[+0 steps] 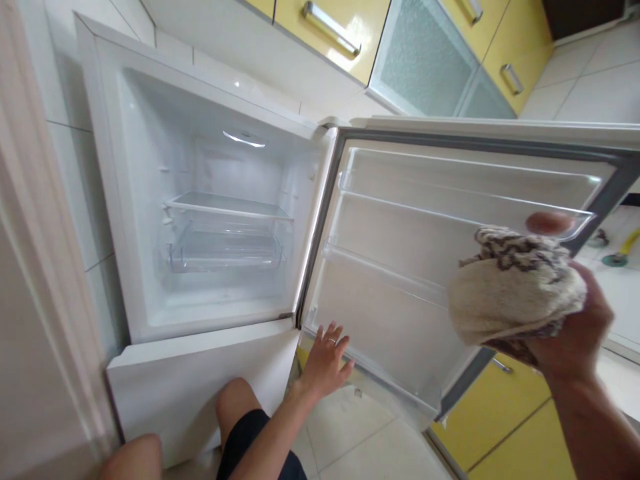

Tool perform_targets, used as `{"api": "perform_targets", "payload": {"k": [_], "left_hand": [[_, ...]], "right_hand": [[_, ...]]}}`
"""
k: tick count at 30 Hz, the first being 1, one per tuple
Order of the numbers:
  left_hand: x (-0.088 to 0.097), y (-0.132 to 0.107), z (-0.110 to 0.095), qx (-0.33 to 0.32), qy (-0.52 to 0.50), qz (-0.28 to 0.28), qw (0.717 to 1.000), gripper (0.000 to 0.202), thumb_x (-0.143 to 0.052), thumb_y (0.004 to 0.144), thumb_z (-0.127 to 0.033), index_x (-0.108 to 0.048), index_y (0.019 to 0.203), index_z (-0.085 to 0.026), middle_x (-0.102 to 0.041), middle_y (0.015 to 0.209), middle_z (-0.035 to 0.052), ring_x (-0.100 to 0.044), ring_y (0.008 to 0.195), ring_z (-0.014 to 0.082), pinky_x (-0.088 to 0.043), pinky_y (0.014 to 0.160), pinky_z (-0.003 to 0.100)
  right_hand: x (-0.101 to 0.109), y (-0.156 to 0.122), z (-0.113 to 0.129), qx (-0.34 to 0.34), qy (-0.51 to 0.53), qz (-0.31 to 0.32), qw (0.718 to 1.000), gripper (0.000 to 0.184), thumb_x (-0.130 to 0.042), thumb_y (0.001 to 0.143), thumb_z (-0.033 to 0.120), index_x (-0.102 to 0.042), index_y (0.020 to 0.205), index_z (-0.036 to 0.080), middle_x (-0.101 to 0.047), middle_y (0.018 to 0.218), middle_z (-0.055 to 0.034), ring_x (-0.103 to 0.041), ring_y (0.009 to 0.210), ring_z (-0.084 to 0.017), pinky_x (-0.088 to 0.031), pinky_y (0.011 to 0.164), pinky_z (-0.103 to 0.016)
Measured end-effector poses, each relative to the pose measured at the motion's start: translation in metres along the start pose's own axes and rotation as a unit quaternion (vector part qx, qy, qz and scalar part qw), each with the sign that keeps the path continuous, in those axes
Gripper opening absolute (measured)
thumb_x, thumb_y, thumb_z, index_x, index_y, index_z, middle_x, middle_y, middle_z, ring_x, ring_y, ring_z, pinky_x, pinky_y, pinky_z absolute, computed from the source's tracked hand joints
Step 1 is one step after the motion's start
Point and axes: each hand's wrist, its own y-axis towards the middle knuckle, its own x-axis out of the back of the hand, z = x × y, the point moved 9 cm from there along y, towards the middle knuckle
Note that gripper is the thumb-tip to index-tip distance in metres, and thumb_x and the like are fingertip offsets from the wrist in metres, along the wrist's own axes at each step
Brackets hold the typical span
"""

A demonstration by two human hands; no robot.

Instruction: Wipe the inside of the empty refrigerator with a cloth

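Observation:
My right hand [583, 333] grips a bunched cream cloth [515, 293] with a brown pattern, held in front of the outer part of the open fridge door [390, 227]. One fingertip shows above the cloth, near the upper door shelf [470, 180]. Low down by the hinge side, my left hand [327, 360] has its fingers spread at the bottom door shelf [370, 370]; whether it touches the shelf I cannot tell. A ring is on one of its fingers. Inside the fridge [150, 200] are a glass shelf [230, 205] and a clear drawer [225, 253].
Yellow cabinets [320, 27] with metal handles hang above, and yellow lower cabinets [500, 413] stand behind the door. Beneath the fridge compartment is a closed white lower door [200, 380]. My knees [237, 400] are close to it, over a tiled floor [345, 427].

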Motion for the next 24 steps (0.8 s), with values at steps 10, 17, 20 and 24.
{"api": "perform_targets", "payload": {"k": [10, 17, 20, 24], "left_hand": [[-0.021, -0.004, 0.008, -0.032, 0.029, -0.030, 0.999, 0.053, -0.061, 0.095, -0.038, -0.053, 0.144, -0.020, -0.061, 0.146, 0.0126, -0.046, 0.146, 0.0301, -0.027, 0.127, 0.060], [-0.031, -0.001, 0.015, -0.016, 0.025, -0.023, 0.999, 0.060, -0.066, 0.092, -0.039, -0.051, 0.147, -0.022, -0.056, 0.152, 0.0127, -0.037, 0.152, 0.0314, -0.024, 0.127, 0.062], [-0.034, -0.004, 0.020, -0.012, 0.037, -0.027, 0.999, 0.057, -0.068, 0.090, -0.037, -0.054, 0.143, -0.021, -0.057, 0.151, 0.0138, -0.037, 0.152, 0.0326, -0.023, 0.127, 0.063], [-0.035, -0.008, 0.022, -0.023, 0.057, -0.036, 0.997, 0.055, -0.067, 0.090, -0.034, -0.054, 0.141, -0.019, -0.057, 0.149, 0.0145, -0.038, 0.151, 0.0337, -0.024, 0.127, 0.063]], "right_hand": [[-0.104, 0.049, 0.023, 0.003, 0.029, 0.412, 0.911, 0.055, -0.064, 0.067, 0.050, -0.070, 0.109, 0.014, -0.074, 0.109, -0.0157, -0.070, 0.098, -0.030, -0.052, 0.087, -0.037], [-0.191, 0.052, 0.049, 0.020, 0.050, 0.555, 0.830, 0.040, -0.062, 0.069, 0.042, -0.072, 0.097, 0.016, -0.075, 0.088, -0.0038, -0.069, 0.078, -0.023, -0.052, 0.063, -0.027], [-0.228, 0.050, 0.081, 0.051, 0.058, 0.565, 0.821, 0.036, -0.061, 0.073, 0.040, -0.073, 0.098, 0.016, -0.074, 0.085, -0.0016, -0.068, 0.077, -0.020, -0.050, 0.061, -0.024], [-0.268, 0.051, 0.136, 0.151, 0.027, 0.530, 0.834, 0.030, -0.060, 0.081, 0.035, -0.073, 0.098, 0.015, -0.074, 0.091, -0.0032, -0.067, 0.083, -0.020, -0.048, 0.068, -0.023]]}}
